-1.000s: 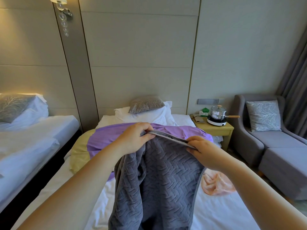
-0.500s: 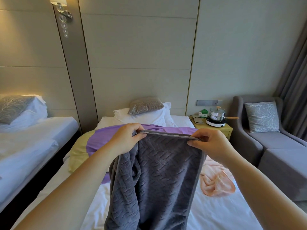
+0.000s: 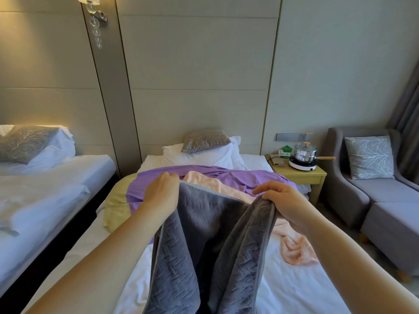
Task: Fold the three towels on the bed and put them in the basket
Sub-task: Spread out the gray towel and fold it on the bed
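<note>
Head view, the only one we have.

- Left hand [image 3: 162,192] grips the grey towel [image 3: 204,241] at its top edge, fingers curled over the corner.
- Right hand [image 3: 284,201] clutches a bunched wad of the same edge, one finger lifted off it.
- The towel hangs between the hands above the bed [image 3: 294,293]. Its lower end runs out of frame at 6 o'clock.

Risks as we see them:

- The right side is wadded, not pinched at a corner. If we fold from this grip, the edges won't line up and the stack comes out lopsided. We need to re-grip first.
- The top edge sags between the hands, and a deep crease runs down the middle. Laid down like this, the towel sets wrinkled.
- The pink towel [image 3: 297,250] lies crumpled at 4 o'clock of the grey one, and more pink shows at 12 o'clock behind its edge. We can't tell whether that is one piece or two. Dropping the grey towel there would snag it, or drag it toward the bed's side at 3 o'clock.
- A purple cover [image 3: 249,177] lies at 12 o'clock. We can't tell whether it is the third towel.
- The basket is not in view, so placement is unplanned.
</note>
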